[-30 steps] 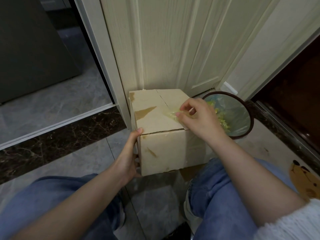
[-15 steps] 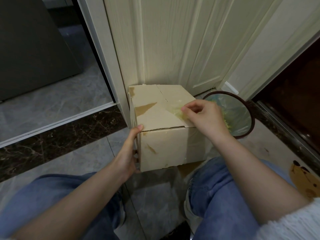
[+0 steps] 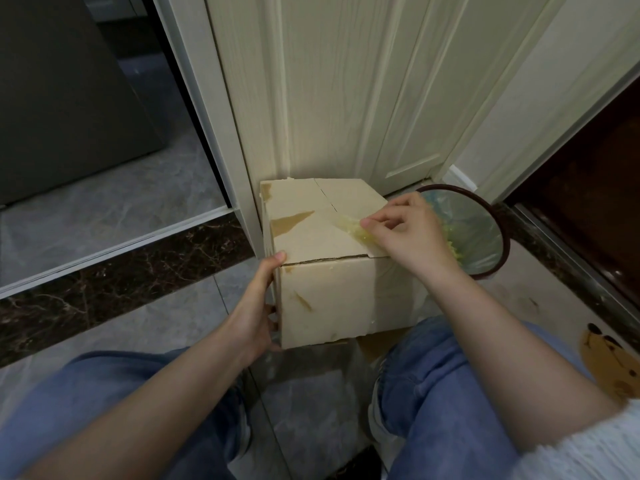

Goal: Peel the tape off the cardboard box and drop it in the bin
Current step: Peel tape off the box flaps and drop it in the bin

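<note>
A pale cardboard box (image 3: 325, 299) stands on the floor against a door, its top flaps closed. My left hand (image 3: 258, 306) grips its near left corner, thumb on the top edge. A strip of yellowish clear tape (image 3: 349, 226) lifts off the right part of the top. My right hand (image 3: 407, 233) pinches that strip between thumb and fingers above the box's right edge. Just right of the box sits the bin (image 3: 498, 216), round with a brown rim and a clear liner, crumpled tape inside it.
A cream panelled door (image 3: 346, 98) rises behind the box. My knees in blue jeans (image 3: 443, 393) frame the box from below. A dark marble threshold (image 3: 104, 282) runs left. A bear-patterned mat (image 3: 613, 362) lies at the right edge.
My right hand has shifted slightly right and up, drawing the tape strip further off the box top. The left hand stays on the box corner.
</note>
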Demonstrator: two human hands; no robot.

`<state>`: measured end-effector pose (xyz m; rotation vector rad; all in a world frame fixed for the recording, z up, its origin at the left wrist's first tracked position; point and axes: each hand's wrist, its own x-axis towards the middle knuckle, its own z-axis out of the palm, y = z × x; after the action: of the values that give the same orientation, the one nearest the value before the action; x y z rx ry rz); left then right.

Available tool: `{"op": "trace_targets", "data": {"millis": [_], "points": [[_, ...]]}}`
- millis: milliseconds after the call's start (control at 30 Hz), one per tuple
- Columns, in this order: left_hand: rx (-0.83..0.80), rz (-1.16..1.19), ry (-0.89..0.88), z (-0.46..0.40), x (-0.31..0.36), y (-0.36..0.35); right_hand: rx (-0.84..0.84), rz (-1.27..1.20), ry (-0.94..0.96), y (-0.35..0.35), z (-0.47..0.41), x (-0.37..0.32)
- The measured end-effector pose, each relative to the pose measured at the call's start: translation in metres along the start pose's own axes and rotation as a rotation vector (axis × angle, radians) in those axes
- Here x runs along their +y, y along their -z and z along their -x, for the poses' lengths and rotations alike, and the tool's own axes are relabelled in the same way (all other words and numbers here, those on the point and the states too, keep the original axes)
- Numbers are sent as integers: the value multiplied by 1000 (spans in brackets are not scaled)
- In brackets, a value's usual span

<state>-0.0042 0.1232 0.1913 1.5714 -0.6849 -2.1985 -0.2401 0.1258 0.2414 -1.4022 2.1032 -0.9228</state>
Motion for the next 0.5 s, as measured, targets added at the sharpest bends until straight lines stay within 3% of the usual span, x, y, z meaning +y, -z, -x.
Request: {"op": "trace_targets", "data": {"millis": [233, 500], "points": [[3, 28, -3, -1, 0, 0, 81, -45, 58, 0, 1, 0], [5, 29, -1, -2, 0, 2, 32, -135, 24, 1, 1, -1]]}}
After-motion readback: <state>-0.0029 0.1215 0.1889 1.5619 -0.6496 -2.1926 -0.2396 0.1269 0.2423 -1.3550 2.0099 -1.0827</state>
